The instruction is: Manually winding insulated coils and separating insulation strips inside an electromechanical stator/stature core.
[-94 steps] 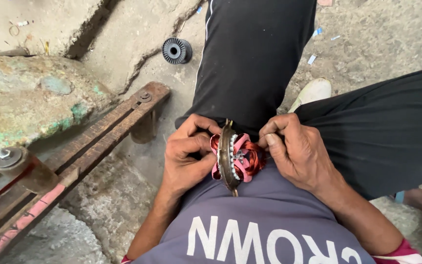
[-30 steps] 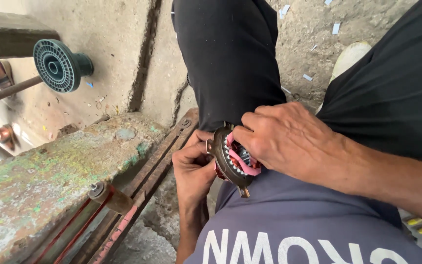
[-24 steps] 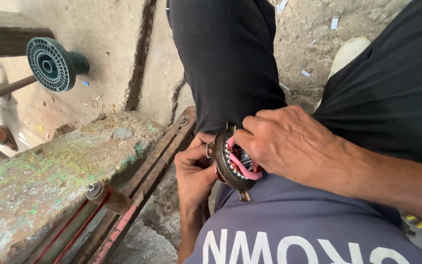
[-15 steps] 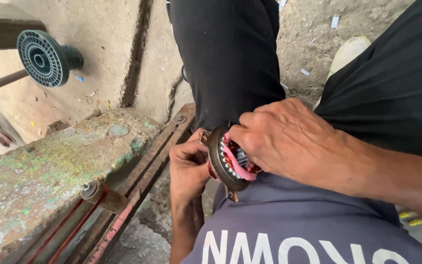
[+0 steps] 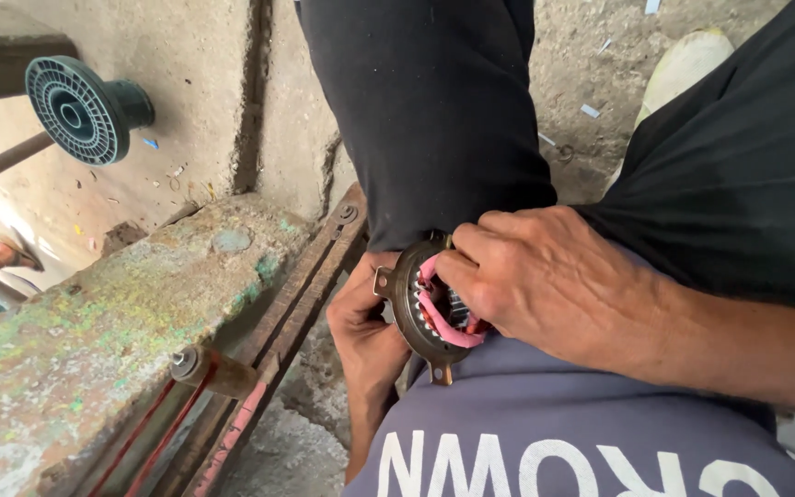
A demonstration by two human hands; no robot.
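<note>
1. Rough concrete floor (image 5: 186, 110) lay all around me, with a mossy slab (image 5: 94, 340) to my left and a rusty rail (image 5: 269, 359) running along its edge.
2. I had the stator (image 5: 420, 317), a round metal ring with pink windings (image 5: 434, 313), pinned on edge against my lap, just below my knee (image 5: 434, 120).
3. My left hand (image 5: 365, 327) cupped the ring from behind and under, closed on its outer face; I judged this the brace.
4. My right hand (image 5: 545, 281) lay over the top, fingers (image 5: 466, 267) curled and pressing on the pink windings inside the ring, clenched on it.
5. To do this well, I reckoned the left should hold the ring dead steady while the right worked the windings with the fingertips only, evenly, not tearing the insulation on the slots.
6. The stator sat between both hands, touching each, tight against my shirt (image 5: 545, 442).
7. A green ribbed spool (image 5: 75, 106) stood well apart, up on the left.
</note>
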